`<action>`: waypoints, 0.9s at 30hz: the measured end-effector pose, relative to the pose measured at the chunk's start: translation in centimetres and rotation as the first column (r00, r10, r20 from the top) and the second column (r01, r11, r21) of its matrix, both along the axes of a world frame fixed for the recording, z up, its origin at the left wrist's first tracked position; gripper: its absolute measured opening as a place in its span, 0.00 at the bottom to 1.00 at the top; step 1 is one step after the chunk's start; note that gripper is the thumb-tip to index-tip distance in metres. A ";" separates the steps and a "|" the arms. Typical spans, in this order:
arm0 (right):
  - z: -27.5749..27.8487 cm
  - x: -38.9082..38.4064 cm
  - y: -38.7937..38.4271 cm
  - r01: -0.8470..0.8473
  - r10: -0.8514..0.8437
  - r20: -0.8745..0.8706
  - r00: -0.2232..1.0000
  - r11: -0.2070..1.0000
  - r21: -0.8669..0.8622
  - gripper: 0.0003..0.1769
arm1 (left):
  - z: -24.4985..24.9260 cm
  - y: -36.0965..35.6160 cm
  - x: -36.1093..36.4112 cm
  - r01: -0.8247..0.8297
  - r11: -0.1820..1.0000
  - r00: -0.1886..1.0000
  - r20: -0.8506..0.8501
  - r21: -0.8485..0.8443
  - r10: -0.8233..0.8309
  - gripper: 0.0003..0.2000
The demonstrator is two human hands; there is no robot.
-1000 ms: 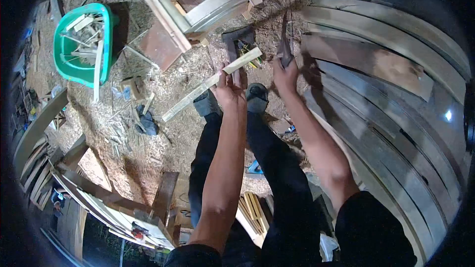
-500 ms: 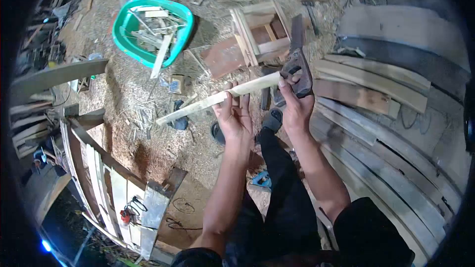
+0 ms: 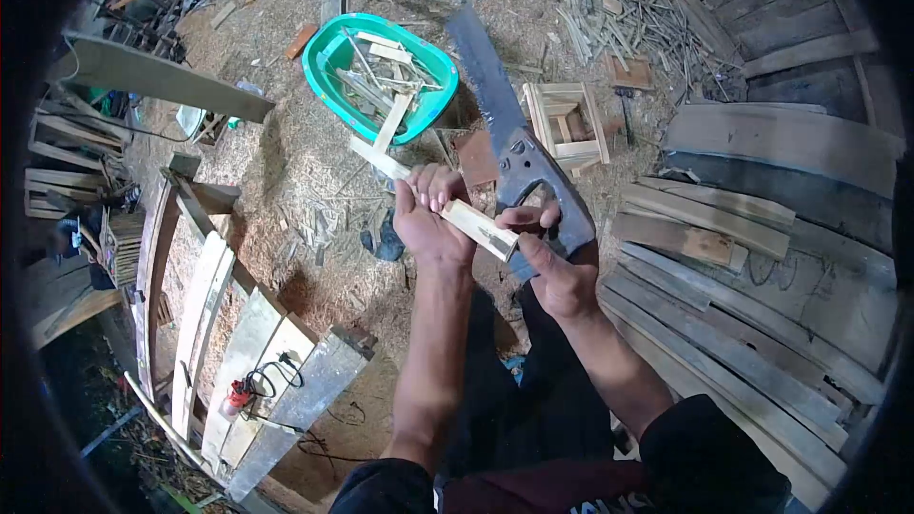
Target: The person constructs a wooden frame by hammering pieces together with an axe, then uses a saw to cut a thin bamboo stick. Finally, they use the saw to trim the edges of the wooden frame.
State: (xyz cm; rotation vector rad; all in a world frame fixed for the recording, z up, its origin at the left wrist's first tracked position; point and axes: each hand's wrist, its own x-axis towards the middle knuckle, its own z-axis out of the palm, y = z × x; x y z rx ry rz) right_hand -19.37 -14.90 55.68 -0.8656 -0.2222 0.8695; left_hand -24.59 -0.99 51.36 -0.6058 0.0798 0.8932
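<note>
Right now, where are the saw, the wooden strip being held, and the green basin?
saw (image 3: 490, 81), head view, on the flat dark blade above the handle.
wooden strip (image 3: 476, 225), head view, on its pale face near the lower end.
green basin (image 3: 324, 55), head view, on the inner wall at its left end.

The sawdust-strewn ground carries a green basin (offcuts piled inside), a small wooden crate near it, loose sticks scattered beyond, curved planks at the right and boards at the left.

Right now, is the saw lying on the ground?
No, the right hand grips the saw by its handle, blade raised.
</note>
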 end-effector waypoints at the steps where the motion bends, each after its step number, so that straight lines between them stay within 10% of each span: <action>1: -0.1 -0.4 0.3 0.002 -0.002 -0.001 1.000 1.000 0.013 0.16 | 0.0 0.6 -0.6 -0.002 1.000 1.000 -0.007 0.031 0.002 0.19; 9: -3.1 -1.8 0.6 0.009 -0.009 -0.005 1.000 1.000 0.006 0.17 | -1.0 1.9 -3.2 -0.031 0.967 0.984 -0.162 0.255 0.074 0.23; 16: -5.5 -1.4 -0.5 0.117 -0.055 0.244 0.968 0.961 -0.250 0.14 | -2.7 2.6 -4.0 0.260 0.863 0.854 -0.520 0.432 0.003 0.25; 27: -8.5 -0.4 -6.7 0.173 0.122 0.502 0.856 0.848 -0.501 0.22 | -5.3 -2.3 2.4 0.461 0.863 0.638 -0.754 0.207 -0.160 0.16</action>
